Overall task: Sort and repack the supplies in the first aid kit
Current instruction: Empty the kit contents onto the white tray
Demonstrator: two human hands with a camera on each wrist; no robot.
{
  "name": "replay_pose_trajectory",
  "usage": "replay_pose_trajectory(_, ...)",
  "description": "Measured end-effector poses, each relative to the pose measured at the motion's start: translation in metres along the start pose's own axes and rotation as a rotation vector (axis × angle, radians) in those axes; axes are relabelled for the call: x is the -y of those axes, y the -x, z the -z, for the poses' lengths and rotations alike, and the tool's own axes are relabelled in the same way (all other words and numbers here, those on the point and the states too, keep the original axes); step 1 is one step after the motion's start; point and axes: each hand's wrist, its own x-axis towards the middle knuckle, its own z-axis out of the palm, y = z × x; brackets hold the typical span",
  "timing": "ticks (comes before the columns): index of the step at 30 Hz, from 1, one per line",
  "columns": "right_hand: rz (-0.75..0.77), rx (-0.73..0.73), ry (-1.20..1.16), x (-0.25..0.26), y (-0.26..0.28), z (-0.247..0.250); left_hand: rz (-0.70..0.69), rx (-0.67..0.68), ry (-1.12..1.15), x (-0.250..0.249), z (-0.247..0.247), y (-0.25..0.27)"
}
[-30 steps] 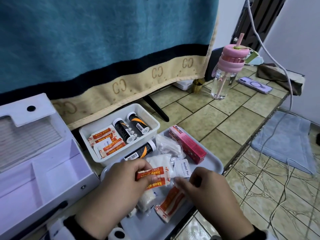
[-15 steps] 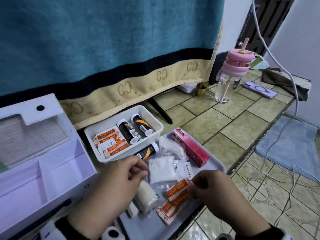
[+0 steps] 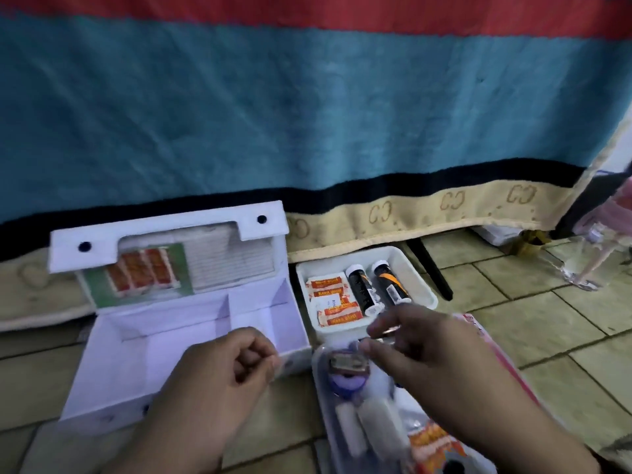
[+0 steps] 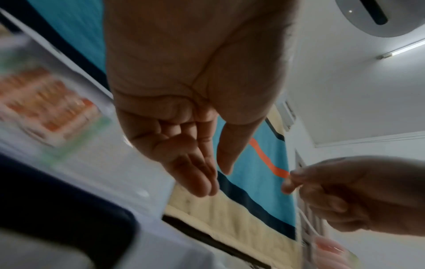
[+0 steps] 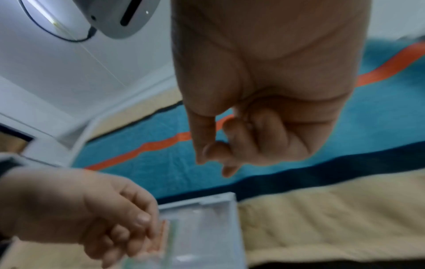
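Apparently the sorting is mid-way and the repacking has barely begun. At the far left the first aid kit [image 3: 113, 381] stands with its lid [image 3: 266, 220] raised; a card of orange plasters [image 3: 142, 275] sits in the lid pocket, while the divided compartments hold nothing that shows.

Over the kit's near right corner hovers the left hand [image 3: 212, 388]. The left wrist view shows its palm bare and its fingers loose, so it is released and carries nothing.

Right of the kit, just beside its wall, the white bin [image 3: 420, 278] holds a stack of plaster packets [image 3: 333, 302] on its left side and two black bottles [image 3: 376, 289] lying side by side on its right.

Near the bin's front edge the right hand [image 3: 434, 367] reaches over the grey tray [image 3: 321, 388], thumb and forefinger drawn together in a pinch. Whether something thin is caught there I cannot tell; the fingertips are blurred in every view.

On the tray below lie white gauze rolls [image 3: 379, 425] and more orange packets [image 3: 431, 443], still unsorted.

Judging by this, the step in hand is picking loose items off the tray. The next move calls for a firm pinch on one small flat packet, then a carry leftward to the bin or a kit compartment, with the left hand free to receive or steady.
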Motion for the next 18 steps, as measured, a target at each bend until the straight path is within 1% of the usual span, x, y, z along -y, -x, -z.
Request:
replay_pose_trajectory(2,0.128,0.215,-0.064,0.032,-0.019,-0.011,0.031,-0.103,-0.047,0.009,0.027,0.003)
replay_pose_trajectory(4,0.233,0.395,0.003,0.059,-0.040,-0.027,0.038,-0.206,-0.111,0.018,0.053,0.003)
replay_pose_trajectory(6,0.285,0.512,0.049,0.082,-0.063,-0.047,0.038,-0.241,-0.211,0.025,0.073,0.000)
replay_pose_trajectory(7,0.304,0.539,0.072,0.091,-0.075,-0.056,0.049,-0.226,-0.271,0.029,0.081,-0.003)
replay_pose_trajectory(9,0.361,0.512,0.160,0.107,-0.096,-0.074,0.078,-0.170,-0.402,0.036,0.095,-0.010)
replay_pose_trajectory(11,0.451,0.410,0.218,0.120,-0.111,-0.089,0.097,-0.144,-0.513,0.041,0.106,-0.018)
replay_pose_trajectory(12,0.507,0.348,0.239,0.125,-0.117,-0.096,0.100,-0.150,-0.529,0.041,0.110,-0.021)
replay_pose_trajectory(15,0.633,0.220,0.267,0.132,-0.130,-0.112,0.049,-0.236,-0.477,0.043,0.117,-0.028)
replay_pose_trajectory(18,0.673,0.167,0.313,0.134,-0.137,-0.118,0.013,-0.342,-0.420,0.046,0.114,-0.029)
